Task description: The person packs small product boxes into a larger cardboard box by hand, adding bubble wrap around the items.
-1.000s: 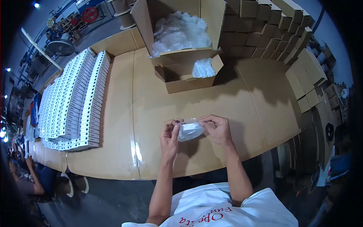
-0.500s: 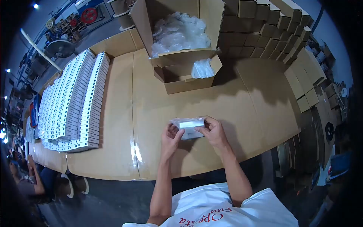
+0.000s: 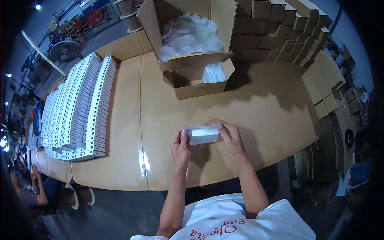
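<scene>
Surface: long table point(image 3: 248, 108) covered in taped brown cardboard sheets, running from the far left of the frame to the right edge; dim workshop floor beyond it. Lower left: another person point(image 3: 28, 192) seated at the table's near edge. Upper left: round fan point(image 3: 64, 50) and a red reel point(image 3: 95, 15) on the floor past the table. Left third of the table: white boxes point(image 3: 80, 112) packed in tight parallel rows. Centre, low: left hand point(image 3: 181, 146) pinches the left end of the bagged white box point(image 3: 203, 135), thumb and fingertips closed on the plastic; the box is held just above the table, between both hands. Right hand point(image 3: 229, 136) has its fingers curled over the right end, gripping it. Upper centre: open carton point(image 3: 148, 20) full of clear plastic bags, with a smaller open cardboard box point(image 3: 200, 86) in front holding more bags. Upper right: stacked small brown boxes point(image 3: 288, 36), well apart from the hands. Nothing lies between the hands and the cartons.
</scene>
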A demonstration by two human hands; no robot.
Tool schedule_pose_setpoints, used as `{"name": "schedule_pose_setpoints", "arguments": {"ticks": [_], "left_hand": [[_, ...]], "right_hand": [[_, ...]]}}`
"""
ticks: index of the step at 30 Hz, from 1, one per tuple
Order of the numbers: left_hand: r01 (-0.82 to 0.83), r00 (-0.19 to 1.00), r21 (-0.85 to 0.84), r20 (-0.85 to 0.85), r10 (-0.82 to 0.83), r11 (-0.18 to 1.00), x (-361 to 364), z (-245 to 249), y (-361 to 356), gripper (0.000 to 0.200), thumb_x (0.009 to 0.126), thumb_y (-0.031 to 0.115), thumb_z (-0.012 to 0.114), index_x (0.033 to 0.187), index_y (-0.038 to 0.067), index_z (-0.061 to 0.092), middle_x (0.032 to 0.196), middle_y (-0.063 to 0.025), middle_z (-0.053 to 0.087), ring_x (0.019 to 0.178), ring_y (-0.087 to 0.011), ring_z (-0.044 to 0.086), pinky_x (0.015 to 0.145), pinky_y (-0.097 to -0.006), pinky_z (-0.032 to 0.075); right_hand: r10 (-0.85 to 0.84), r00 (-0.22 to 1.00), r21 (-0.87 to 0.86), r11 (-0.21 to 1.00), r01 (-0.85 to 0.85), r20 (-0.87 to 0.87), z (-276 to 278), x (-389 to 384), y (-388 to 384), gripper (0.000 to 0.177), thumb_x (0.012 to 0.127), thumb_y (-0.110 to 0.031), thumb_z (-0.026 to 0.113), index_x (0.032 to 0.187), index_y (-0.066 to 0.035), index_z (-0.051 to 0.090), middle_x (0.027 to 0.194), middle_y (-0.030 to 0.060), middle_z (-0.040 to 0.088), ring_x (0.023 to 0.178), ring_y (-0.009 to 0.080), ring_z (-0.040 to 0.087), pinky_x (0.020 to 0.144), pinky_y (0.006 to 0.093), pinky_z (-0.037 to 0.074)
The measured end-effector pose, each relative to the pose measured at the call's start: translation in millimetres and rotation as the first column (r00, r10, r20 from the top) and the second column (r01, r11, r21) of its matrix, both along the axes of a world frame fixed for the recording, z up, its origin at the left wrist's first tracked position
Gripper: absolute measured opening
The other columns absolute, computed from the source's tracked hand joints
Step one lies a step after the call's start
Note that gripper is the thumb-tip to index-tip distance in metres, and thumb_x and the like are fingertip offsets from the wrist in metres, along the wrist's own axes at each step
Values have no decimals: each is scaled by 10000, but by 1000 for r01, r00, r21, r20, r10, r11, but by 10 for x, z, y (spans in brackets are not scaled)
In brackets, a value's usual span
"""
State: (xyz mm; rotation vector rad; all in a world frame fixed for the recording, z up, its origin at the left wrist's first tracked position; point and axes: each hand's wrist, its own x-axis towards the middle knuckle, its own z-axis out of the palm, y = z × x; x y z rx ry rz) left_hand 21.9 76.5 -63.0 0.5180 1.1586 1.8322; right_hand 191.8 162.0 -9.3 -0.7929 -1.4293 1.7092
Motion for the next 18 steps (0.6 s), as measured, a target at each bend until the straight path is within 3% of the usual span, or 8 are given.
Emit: {"name": "schedule_pose_setpoints", "arguments": {"ticks": [3, 5, 8, 11, 12, 15, 18], "left_hand": [[-3, 996, 59, 90, -3, 998, 67, 31, 18, 245, 1066, 211, 511, 1178, 14, 604, 1169, -114, 674, 1005, -120, 650, 795, -229, 520], [-9, 987, 156, 158, -16, 988, 67, -19, 22, 281, 1070, 233, 502, 1233, 18, 582, 1217, -127, 657, 1022, -121, 646, 794, -217, 515], [-55, 983, 158, 180, 26, 986, 100, 3, 2, 321, 1000, 112, 622, 1287, -17, 562, 1201, -122, 653, 1127, -183, 628, 943, -275, 491], [141, 968, 73, -219, -122, 987, 86, 7, -62, 380, 921, 24, 700, 1274, -31, 570, 1195, -137, 658, 1136, -196, 619, 1011, -321, 467], [220, 954, -7, -206, -217, 975, 43, 60, -79, 358, 866, -8, 746, 1200, -31, 620, 1186, -140, 665, 1124, -191, 620, 992, -332, 478], [240, 955, -44, -167, -243, 970, 2, 43, -69, 236, 860, 6, 758, 1078, -29, 675, 1143, -138, 680, 1084, -186, 630, 959, -333, 491], [266, 950, 38, -183, -254, 963, -28, 79, -87, 175, 841, 4, 773, 994, -30, 695, 1103, -138, 692, 1030, -178, 641, 911, -318, 504]], "right_hand": [[13, 995, 142, 989, -28, 102, -153, 1, -43, 397, 945, -119, 703, 1314, -1, 619, 1180, 86, 697, 1096, 135, 611, 925, 295, 520], [25, 990, 146, 988, -46, 138, -195, 25, -65, 428, 917, -44, 709, 1326, 7, 597, 1218, 77, 669, 1096, 136, 613, 948, 293, 512], [45, 991, 46, 998, -51, 126, -331, 47, -98, 410, 885, 41, 706, 1284, 15, 613, 1206, 69, 666, 1094, 136, 615, 966, 288, 511], [62, 992, 20, 998, -64, 108, -451, 82, -72, 364, 875, 16, 728, 1233, -3, 664, 1161, 68, 693, 1043, 138, 634, 957, 305, 528], [72, 992, 29, 997, -76, 107, -447, 80, -77, 350, 874, -9, 740, 1219, -13, 683, 1146, 68, 704, 1018, 140, 644, 951, 314, 537], [95, 989, 16, 995, -98, 112, -384, 103, -92, 257, 871, 6, 733, 1128, -4, 726, 1123, 73, 720, 1023, 139, 647, 951, 312, 536], [127, 988, 148, 979, -138, 85, -366, 129, -78, 183, 880, -6, 724, 1062, 4, 746, 1129, 81, 729, 1008, 136, 654, 933, 306, 537]]}}
